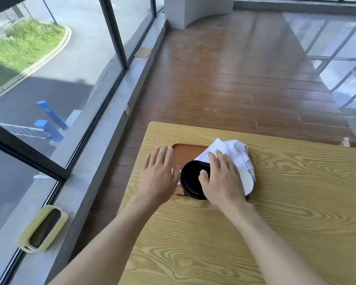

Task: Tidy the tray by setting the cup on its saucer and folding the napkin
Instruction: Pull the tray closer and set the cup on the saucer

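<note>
Pale wood-grain counter [275, 202]: brown rectangular tray [188, 152]; black round cup [191, 178] off white saucer [246, 179] at three o'clock; white crumpled napkin [232, 150] unfolded; my left hand [158, 173], right hand [222, 177] fingers spread, holding nothing.

A brown tray [185, 154] is lying flat near the left edge of the bench [275, 202]. A black round dish [190, 177], seemingly the saucer, is sitting in the tray's near part, partly covered from the right. A white napkin [232, 151] is lying crumpled and unfolded over the tray's far right corner, spilling onto the bench. A pale round piece [246, 179] is showing just right of the dish, under the napkin's edge; whether it is the cup cannot be told.
</note>
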